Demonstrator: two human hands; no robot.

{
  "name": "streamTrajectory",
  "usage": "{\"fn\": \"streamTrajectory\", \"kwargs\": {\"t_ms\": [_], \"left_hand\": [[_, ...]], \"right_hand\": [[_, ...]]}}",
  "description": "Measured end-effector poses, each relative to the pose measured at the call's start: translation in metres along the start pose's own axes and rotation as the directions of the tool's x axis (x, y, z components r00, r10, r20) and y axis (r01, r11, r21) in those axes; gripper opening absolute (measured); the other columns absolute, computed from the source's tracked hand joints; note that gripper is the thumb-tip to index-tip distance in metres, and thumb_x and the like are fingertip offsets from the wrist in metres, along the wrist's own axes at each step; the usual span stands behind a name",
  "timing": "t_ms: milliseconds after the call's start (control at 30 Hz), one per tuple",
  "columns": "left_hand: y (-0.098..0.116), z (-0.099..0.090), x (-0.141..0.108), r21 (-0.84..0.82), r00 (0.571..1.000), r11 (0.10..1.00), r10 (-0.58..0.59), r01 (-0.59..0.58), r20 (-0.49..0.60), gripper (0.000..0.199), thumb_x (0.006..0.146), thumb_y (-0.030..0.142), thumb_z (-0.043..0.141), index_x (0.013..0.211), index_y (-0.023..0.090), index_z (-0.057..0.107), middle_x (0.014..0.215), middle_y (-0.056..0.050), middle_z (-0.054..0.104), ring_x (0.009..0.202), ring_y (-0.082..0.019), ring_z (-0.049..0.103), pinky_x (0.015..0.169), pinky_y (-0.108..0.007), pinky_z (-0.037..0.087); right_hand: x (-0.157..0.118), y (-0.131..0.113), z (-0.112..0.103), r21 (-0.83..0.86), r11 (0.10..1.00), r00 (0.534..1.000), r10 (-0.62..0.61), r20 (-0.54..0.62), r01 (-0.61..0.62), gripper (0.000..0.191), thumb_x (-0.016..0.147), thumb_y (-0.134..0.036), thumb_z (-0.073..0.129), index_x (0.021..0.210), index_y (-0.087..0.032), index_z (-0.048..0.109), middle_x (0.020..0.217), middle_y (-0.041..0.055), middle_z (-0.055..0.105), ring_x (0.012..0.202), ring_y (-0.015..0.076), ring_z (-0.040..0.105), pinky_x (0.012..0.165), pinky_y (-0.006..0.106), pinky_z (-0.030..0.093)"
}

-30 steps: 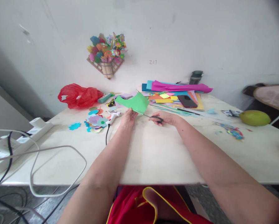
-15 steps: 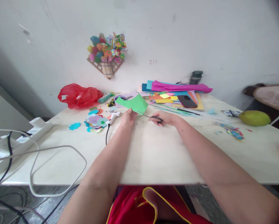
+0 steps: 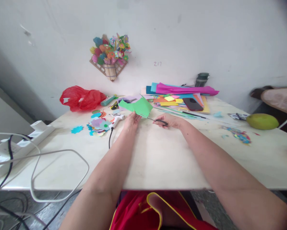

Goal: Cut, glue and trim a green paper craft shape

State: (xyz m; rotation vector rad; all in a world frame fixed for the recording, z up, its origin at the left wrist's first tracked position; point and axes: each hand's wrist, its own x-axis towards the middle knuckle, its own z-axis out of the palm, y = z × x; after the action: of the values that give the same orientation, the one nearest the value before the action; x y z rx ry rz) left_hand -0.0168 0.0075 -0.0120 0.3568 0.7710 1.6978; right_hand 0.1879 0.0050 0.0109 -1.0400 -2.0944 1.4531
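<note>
At the bottom centre of the frame, nearest the camera, lies red cloth (image 3: 131, 212) with yellow edging, and the person's forearms reach over it from the lower corners. At the left edge, a white cable (image 3: 73, 150) loops over the front of the pale table (image 3: 172, 163) beside a white power strip (image 3: 26, 144). In the middle of the frame the right hand (image 3: 171, 121) has its fingers closed round the dark handles of the scissors (image 3: 162, 121) — the blades point left and meet the lower edge of the green paper (image 3: 141, 106); how far they are parted I cannot tell. The left hand (image 3: 132, 120) grips that same edge just left of the blades, fingers closed on the sheet, its thumb hard to make out. Left of this hand sit a white glue gun (image 3: 117, 120) and a pile of paper flower shapes (image 3: 97, 124); toward the right edge are coloured scraps (image 3: 241, 136) and a yellow-green fruit (image 3: 262, 121). Farther back, right of centre, a dark phone (image 3: 192, 104) rests on coloured papers near a magenta roll (image 3: 186, 89), and a red plastic bag (image 3: 80, 98) stands left of centre. Farthest off — upper left of centre — a colourful bouquet (image 3: 110, 54) hangs on the wall (image 3: 182, 41).
</note>
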Motion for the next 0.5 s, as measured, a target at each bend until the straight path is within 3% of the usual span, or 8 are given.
{"fn": "streamTrajectory", "kwargs": {"t_ms": [233, 500], "left_hand": [[0.0015, 0.0, -0.0004, 0.006, 1.0, 1.0, -0.006, 0.006, 0.019, 0.017, 0.084, 0.008, 0.046, 0.074, 0.016, 0.057, 0.07, -0.002, 0.066, 0.077, -0.014, 0.067, 0.089, -0.032, 0.049], [0.0023, 0.0019, -0.0019, 0.002, 1.0, 1.0, -0.015, 0.015, -0.007, 0.017, 0.083, 0.007, 0.048, 0.071, 0.016, 0.056, 0.07, -0.002, 0.066, 0.088, -0.016, 0.066, 0.093, -0.034, 0.046]], "right_hand": [[0.0004, -0.0015, 0.0011, -0.011, 0.999, 0.999, -0.032, -0.018, 0.031, 0.03, 0.07, -0.038, 0.061, 0.08, -0.01, 0.062, 0.046, -0.0064, 0.044, 0.037, 0.0034, 0.033, 0.036, 0.018, 0.022], [-0.0018, -0.0031, 0.0008, -0.056, 0.998, 1.0, 0.004, -0.025, -0.005, 0.031, 0.073, -0.038, 0.062, 0.087, -0.01, 0.063, 0.049, -0.0049, 0.049, 0.035, 0.0025, 0.034, 0.036, 0.018, 0.023]]}}
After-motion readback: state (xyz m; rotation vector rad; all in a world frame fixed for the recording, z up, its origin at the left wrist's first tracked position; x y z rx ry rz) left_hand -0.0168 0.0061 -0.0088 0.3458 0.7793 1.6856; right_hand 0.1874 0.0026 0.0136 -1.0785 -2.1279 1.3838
